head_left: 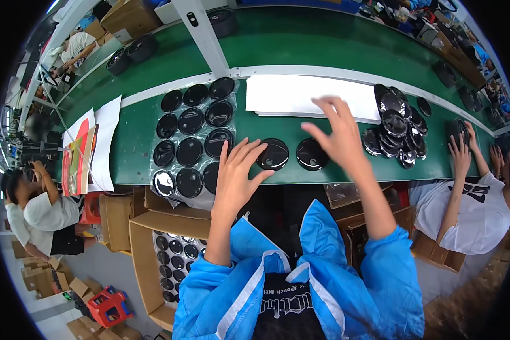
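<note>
Two glossy black round caps lie side by side at the front of the green bench: a left cap [273,154] and a right cap [311,155]. My left hand [236,173] is open at the left cap, its index fingertip and thumb by that cap's left edge; whether they touch it I cannot tell. My right hand [341,136] is open with fingers spread, raised over the bench beside the right cap and holding nothing. On my left, rows of black caps [188,151] sit in a clear plastic tray [237,107]. A heap of black caps [395,123] lies on my right.
White sheets [300,93] lie behind the two caps, against a metal rail [317,71]. Below the bench on the left stands a cardboard box [139,255] with more caps inside. People sit at both sides; the right person's hand [460,156] holds a black wheel-like part.
</note>
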Demonstrator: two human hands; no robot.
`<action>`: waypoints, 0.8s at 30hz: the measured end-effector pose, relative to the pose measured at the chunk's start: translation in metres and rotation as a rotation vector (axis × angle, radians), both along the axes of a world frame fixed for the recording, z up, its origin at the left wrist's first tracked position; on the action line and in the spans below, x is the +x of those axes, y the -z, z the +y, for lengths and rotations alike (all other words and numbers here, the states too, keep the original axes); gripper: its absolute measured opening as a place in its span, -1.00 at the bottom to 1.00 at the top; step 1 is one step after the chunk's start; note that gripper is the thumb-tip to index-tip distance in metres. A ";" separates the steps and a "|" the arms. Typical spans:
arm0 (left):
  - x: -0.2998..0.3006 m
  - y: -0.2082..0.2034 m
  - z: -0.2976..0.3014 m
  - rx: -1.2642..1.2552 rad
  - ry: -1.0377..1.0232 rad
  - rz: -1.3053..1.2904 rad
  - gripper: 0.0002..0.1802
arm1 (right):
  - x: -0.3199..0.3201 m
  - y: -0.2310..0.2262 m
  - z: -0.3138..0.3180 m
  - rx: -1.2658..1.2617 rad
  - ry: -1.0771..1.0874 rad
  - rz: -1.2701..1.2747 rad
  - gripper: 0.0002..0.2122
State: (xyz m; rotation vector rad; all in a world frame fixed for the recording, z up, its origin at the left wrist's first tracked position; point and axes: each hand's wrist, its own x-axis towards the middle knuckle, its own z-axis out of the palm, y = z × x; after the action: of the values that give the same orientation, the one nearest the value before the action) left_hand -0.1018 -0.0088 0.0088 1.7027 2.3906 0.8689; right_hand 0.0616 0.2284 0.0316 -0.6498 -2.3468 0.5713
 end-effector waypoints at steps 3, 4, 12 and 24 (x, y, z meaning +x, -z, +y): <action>0.001 -0.002 -0.003 -0.015 0.011 -0.003 -0.28 | -0.027 0.004 0.051 0.378 -0.176 -0.086 -0.54; 0.002 -0.002 -0.001 -0.014 0.015 -0.011 -0.27 | -0.031 0.015 0.063 0.448 -0.229 -0.194 -0.59; 0.046 -0.013 0.053 0.049 0.088 -0.067 -0.20 | -0.037 0.015 0.072 0.517 -0.403 -0.387 -0.86; 0.054 -0.012 0.069 0.035 0.204 -0.137 -0.28 | -0.028 0.004 0.083 0.259 -0.462 -0.088 -0.90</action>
State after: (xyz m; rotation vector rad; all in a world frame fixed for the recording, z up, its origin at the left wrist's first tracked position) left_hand -0.0482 0.0607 0.0204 1.7971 2.0842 0.9649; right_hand 0.0331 0.3114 0.0278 -0.0105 -2.6086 0.4263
